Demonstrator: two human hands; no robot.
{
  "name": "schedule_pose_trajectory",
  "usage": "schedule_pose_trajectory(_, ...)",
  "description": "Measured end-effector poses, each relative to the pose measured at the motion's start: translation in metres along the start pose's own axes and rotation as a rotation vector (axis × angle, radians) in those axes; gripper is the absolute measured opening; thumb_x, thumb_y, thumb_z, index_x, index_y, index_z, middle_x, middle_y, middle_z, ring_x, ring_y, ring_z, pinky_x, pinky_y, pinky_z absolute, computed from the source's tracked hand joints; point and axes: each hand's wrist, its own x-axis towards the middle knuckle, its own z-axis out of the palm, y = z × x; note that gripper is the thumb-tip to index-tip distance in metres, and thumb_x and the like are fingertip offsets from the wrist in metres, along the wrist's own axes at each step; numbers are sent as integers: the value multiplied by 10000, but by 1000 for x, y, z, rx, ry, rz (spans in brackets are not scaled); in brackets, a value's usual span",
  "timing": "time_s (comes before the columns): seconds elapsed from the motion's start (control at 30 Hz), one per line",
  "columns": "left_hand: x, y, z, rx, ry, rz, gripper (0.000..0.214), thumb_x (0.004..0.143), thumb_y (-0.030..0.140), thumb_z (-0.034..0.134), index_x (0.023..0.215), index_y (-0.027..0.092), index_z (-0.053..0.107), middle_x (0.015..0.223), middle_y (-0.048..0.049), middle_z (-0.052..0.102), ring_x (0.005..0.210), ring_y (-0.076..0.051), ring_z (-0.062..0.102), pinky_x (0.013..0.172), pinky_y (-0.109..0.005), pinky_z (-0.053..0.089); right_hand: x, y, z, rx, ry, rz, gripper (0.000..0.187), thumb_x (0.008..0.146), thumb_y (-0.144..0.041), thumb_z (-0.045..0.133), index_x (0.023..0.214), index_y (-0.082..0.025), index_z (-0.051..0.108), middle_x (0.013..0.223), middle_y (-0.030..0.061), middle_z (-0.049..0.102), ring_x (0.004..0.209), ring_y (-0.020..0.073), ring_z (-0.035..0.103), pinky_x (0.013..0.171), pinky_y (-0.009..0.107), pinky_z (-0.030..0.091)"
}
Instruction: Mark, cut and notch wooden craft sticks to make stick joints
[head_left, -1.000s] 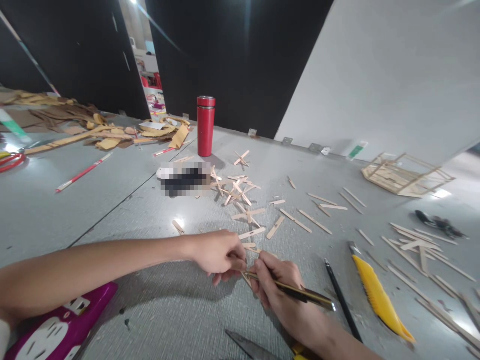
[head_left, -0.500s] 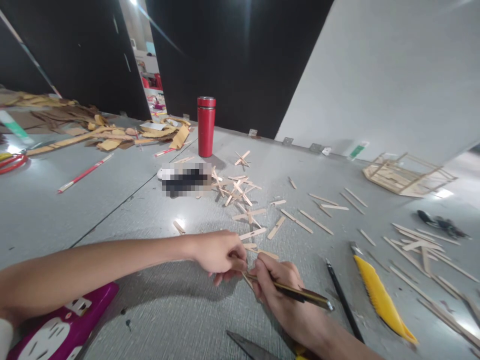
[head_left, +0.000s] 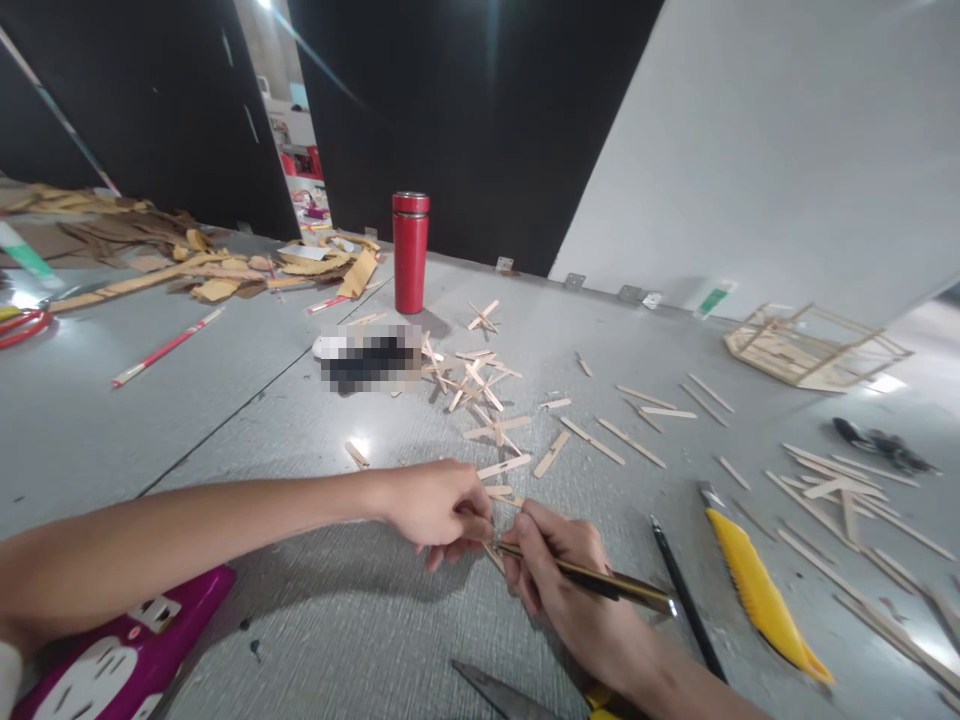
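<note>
My left hand [head_left: 439, 505] is closed, its fingers pinching a small wooden stick [head_left: 492, 555] down on the grey table [head_left: 315, 620]. My right hand [head_left: 562, 580] is closed round a thin gold-and-black craft knife [head_left: 592, 582], held like a pen with its tip at the stick, right beside the left fingers. Most of the stick is hidden under both hands. Several loose wooden sticks [head_left: 517, 450] lie just beyond the hands.
A yellow utility knife [head_left: 757, 590] and a black pencil [head_left: 682, 595] lie to the right. A red flask [head_left: 410, 252] stands farther back; a stick frame model [head_left: 814, 348] sits at far right. A purple power strip [head_left: 112, 660] lies at near left, a blade [head_left: 499, 695] at the bottom edge.
Both hands stay in place over the stick. The knife in my right hand has shifted only slightly.
</note>
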Motion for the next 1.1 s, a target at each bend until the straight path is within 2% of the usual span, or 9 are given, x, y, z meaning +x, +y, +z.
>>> schedule_pose_trajectory(0.3, 0, -2, 1, -1, 5, 2, 291, 938, 184, 512, 650, 184, 549, 533, 32, 571, 384, -115, 582, 339, -170, 415, 2, -2, -1, -28, -26, -42, 430, 1104, -352, 362, 705, -235, 468, 514, -73, 500, 446, 91, 464, 505, 229, 385)
schedule_pose_trajectory(0.5, -1, 0, 1, -1, -6, 1, 306, 962, 228, 540, 659, 186, 538, 550, 32, 572, 400, -112, 587, 355, -173, 432, 6, -2, 0, -69, -40, -72, 395, 1072, -320, 409, 685, -241, 388, 591, -57, 475, 487, 96, 408, 485, 248, 304)
schedule_pose_trajectory(0.83, 0, -2, 1, 3, 2, -9, 256, 928, 186, 557, 673, 178, 548, 573, 34, 577, 406, -106, 589, 349, -161, 414, 11, -12, -3, -44, -89, -159, 430, 1078, -330, 418, 662, -224, 434, 588, -48, 491, 539, 105, 423, 565, 259, 326)
schedule_pose_trajectory(1.0, 1, -4, 2, -41, 5, -14, 270, 923, 222, 577, 659, 166, 557, 555, 26, 584, 395, -110, 589, 341, -163, 398, 3, -3, -5, 54, -5, -110, 469, 1090, -373, 403, 659, -214, 496, 536, -40, 511, 462, 99, 433, 492, 241, 340)
schedule_pose_trajectory(1.1, 0, -3, 6, -93, 105, -2, 297, 959, 289, 555, 691, 164, 557, 544, 22, 583, 383, -113, 577, 343, -173, 393, -3, 2, -9, 142, 156, -52, 465, 1099, -425, 387, 713, -212, 535, 503, -53, 497, 405, 91, 410, 427, 224, 323)
